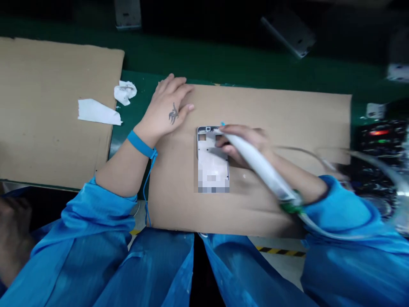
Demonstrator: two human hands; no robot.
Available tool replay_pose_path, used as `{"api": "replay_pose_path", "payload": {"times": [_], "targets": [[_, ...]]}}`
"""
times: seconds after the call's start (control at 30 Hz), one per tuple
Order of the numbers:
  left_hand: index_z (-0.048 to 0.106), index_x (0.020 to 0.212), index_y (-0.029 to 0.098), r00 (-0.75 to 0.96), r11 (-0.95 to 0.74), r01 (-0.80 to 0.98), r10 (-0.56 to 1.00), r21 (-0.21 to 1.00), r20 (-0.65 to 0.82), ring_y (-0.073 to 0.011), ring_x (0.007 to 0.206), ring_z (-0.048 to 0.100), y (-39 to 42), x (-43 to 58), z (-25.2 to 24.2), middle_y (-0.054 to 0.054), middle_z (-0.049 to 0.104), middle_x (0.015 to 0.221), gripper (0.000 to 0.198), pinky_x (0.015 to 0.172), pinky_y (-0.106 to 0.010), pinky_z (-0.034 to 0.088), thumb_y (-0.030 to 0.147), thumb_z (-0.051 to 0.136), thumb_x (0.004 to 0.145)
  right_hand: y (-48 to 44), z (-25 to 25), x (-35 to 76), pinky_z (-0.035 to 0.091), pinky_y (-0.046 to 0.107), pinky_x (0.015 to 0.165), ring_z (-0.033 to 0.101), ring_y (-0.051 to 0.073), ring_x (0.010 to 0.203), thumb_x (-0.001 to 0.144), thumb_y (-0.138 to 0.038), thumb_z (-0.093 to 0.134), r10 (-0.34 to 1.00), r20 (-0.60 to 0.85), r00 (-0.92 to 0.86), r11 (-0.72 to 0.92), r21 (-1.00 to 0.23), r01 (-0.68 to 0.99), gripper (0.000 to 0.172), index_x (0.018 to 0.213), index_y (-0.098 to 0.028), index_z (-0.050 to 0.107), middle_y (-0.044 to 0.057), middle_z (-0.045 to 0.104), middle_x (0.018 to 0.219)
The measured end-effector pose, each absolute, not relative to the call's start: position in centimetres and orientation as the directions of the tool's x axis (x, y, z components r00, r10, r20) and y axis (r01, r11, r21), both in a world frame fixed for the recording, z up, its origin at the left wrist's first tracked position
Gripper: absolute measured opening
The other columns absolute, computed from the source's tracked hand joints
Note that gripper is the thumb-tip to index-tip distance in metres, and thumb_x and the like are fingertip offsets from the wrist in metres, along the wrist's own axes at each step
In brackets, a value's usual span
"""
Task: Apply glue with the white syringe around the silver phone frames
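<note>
A silver phone frame (212, 160) with a black top edge lies on a cardboard sheet (179, 192); its lower end is pixelated. My right hand (246, 143) is closed around a white dispensing syringe (260, 164) over the frame's upper right corner. A green fitting joins the syringe to a clear hose, and motion blurs them. Whether the tip touches the frame cannot be made out. My left hand (171, 104) rests palm down at the cardboard's upper left, fingers stretched out, holding nothing. A blue wrist strap with a cord circles that wrist.
Another cardboard sheet (57, 115) lies left, with a folded white paper (99, 112) and crumpled tissue (125, 92) near its edge. More phone frames (289, 32) lie along the dark far side. A blurred black device (381, 157) with red and green lights stands right. Someone's hand (14, 238) shows lower left.
</note>
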State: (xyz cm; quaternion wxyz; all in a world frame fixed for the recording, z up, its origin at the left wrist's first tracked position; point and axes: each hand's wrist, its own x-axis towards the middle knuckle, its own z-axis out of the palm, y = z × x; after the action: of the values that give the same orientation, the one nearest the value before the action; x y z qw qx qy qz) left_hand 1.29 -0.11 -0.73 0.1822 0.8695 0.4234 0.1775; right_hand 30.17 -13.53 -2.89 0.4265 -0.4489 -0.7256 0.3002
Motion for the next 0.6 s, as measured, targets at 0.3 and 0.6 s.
{"api": "replay_pose_path", "payload": {"times": [0.3, 0.6], "targets": [[0.059, 0.170, 0.019, 0.579, -0.557, 0.738, 0.812, 0.381, 0.066, -0.0504, 0.179, 0.027, -0.3, 1.0, -0.1, -0.017, 0.044, 0.187, 0.071, 0.145, -0.076, 0.021, 0.057, 0.041, 0.114, -4.6, -2.6, 31.7, 0.068, 0.059, 0.111, 0.084, 0.037, 0.121, 0.110, -0.061, 0.067, 0.958, 0.287, -0.002, 0.199, -0.658, 0.726, 0.054, 0.157, -0.035, 0.064, 0.004, 0.087, 0.130], [0.059, 0.170, 0.016, 0.571, -0.549, 0.758, 0.819, 0.353, 0.048, -0.0489, 0.180, 0.027, -1.0, 1.0, 0.1, -0.018, 0.044, 0.187, 0.064, 0.147, -0.074, 0.021, 0.045, 0.048, 0.114, 4.5, 0.1, 38.7, 0.056, 0.044, 0.115, 0.080, 0.030, 0.129, 0.111, -0.020, 0.069, 0.841, 0.191, 0.507, -0.333, -0.555, 0.762, 0.054, 0.164, -0.013, 0.060, 0.021, 0.081, 0.139]]}}
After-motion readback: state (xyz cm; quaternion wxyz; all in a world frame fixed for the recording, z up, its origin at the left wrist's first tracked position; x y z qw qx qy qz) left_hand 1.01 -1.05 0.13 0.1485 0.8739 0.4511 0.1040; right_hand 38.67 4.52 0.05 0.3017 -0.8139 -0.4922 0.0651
